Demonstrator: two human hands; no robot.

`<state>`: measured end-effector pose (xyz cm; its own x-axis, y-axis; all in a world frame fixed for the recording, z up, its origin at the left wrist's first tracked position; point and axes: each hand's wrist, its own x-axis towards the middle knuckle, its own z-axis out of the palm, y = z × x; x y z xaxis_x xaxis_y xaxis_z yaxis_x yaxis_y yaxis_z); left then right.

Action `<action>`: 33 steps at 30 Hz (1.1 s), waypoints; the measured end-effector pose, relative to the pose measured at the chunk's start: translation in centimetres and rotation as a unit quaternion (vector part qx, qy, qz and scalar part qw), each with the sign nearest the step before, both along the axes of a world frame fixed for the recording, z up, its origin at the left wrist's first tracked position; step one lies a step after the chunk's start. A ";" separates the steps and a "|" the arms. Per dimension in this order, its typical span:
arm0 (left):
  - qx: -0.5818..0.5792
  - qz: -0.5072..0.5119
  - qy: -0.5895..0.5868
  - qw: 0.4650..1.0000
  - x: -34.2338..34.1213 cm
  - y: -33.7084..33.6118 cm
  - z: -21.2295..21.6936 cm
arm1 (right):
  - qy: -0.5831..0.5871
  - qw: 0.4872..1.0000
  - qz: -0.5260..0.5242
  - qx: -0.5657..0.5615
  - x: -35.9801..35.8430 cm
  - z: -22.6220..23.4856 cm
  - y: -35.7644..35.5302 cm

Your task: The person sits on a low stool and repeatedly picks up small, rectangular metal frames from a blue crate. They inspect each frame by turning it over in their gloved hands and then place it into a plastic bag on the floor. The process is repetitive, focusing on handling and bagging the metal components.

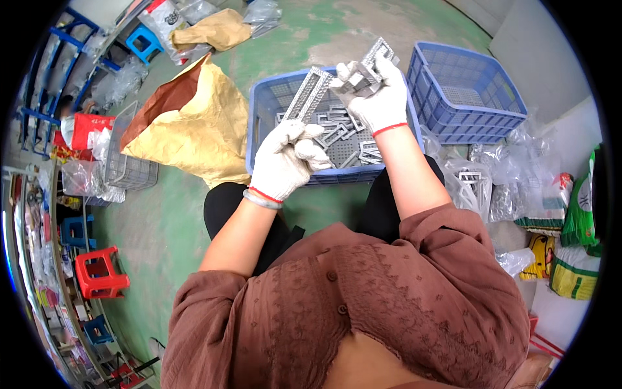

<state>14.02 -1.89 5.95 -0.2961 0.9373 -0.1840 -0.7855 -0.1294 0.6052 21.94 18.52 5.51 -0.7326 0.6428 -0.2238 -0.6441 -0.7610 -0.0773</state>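
My left hand (283,160), in a white glove with a red cuff, is closed on the lower end of grey rectangular frames (307,96), which tilt up over the crate. Higher and to the right, my right hand (379,97), gloved the same way, grips several similar grey frame pieces (364,79); its fingers partly cover them. Both hands are above a blue plastic crate (260,97). Inside it lie several loose grey frames (338,129). The two held groups are close but look apart.
At right stands another blue crate (483,123). A yellow paper sack (201,129) gapes at left beside a wire basket (137,172). Clear plastic bags (518,162) and filled sacks (576,272) lie far right. Stools, one red (102,272) and one blue (144,43), stand left.
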 end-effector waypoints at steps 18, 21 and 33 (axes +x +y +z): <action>0.023 -0.001 -0.112 0.993 -2.3 1.3 2.2 | 0.215 0.929 0.158 0.258 2.2 1.7 -0.3; 0.025 0.000 -0.096 0.995 -2.5 1.2 2.6 | 0.234 0.915 0.168 0.284 2.5 1.7 0.1; -0.079 0.054 -0.016 0.995 -1.4 1.8 6.4 | 0.231 0.909 0.177 0.300 3.0 1.1 0.9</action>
<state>12.60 -0.09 12.32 -0.3859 0.8586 -0.3375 -0.7909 -0.1196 0.6001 24.97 19.40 6.59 -0.8437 0.2537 0.4730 -0.4367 -0.8370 -0.3299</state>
